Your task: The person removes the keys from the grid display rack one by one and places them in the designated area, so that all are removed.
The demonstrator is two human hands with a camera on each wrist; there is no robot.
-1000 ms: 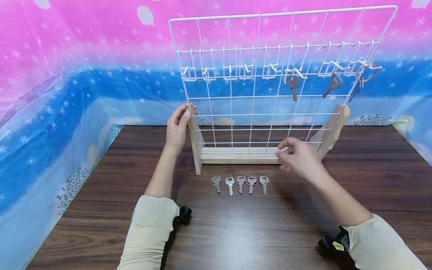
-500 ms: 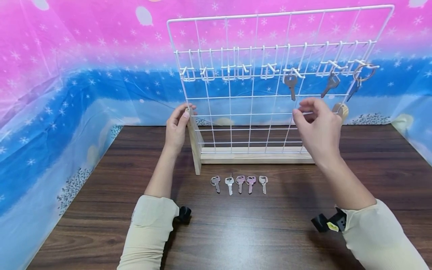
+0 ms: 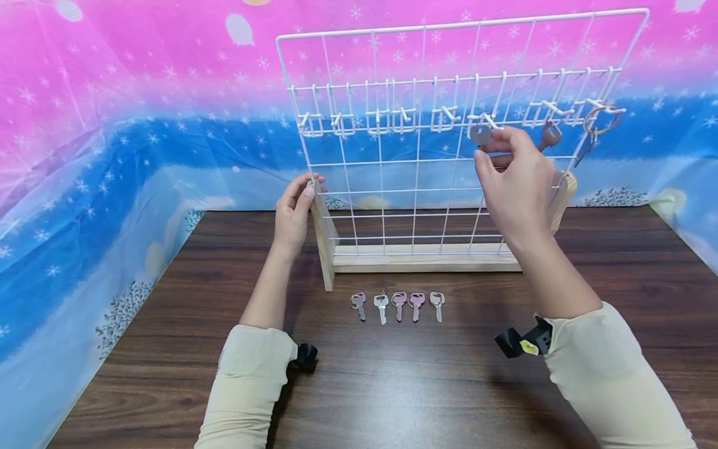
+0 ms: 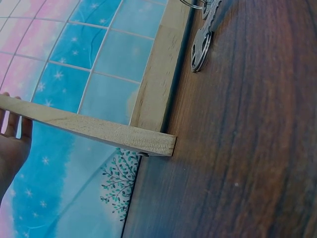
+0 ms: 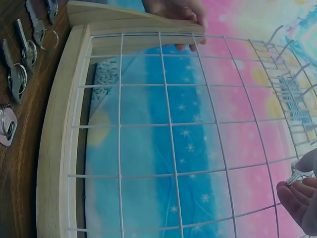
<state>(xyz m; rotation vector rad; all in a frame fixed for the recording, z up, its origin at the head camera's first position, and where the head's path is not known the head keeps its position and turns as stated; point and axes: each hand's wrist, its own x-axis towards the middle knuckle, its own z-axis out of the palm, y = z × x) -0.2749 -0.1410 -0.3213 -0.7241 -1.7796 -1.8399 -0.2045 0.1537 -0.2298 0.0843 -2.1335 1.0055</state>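
Observation:
My left hand [image 3: 293, 215] grips the top of the wooden side post [image 3: 322, 240] at the rack's left end; its fingers also show behind the post [image 4: 89, 126] in the left wrist view. My right hand [image 3: 518, 181] is raised to the hook row of the white wire grid [image 3: 415, 163]. Thumb and fingers pinch the lower part of a silver key [image 3: 480, 135] just below a hook; the right wrist view shows this key [image 5: 297, 177] at the fingertips. Beside that hand another key [image 3: 551, 133] hangs, partly hidden, and a ringed key [image 3: 603, 120] hangs at the far right.
Several keys lie in a row on the dark wooden table [image 3: 364, 380] before the rack's wooden base [image 3: 392, 265], from a ringed key [image 3: 359, 306] to a silver key [image 3: 437, 306]. Vacant hooks [image 3: 342, 123] line the grid's left part. A patterned cloth [image 3: 140, 162] stands behind.
My right hand has risen from near the rack's base to the hooks and has taken hold of the hanging key. My left hand has stayed on the post.

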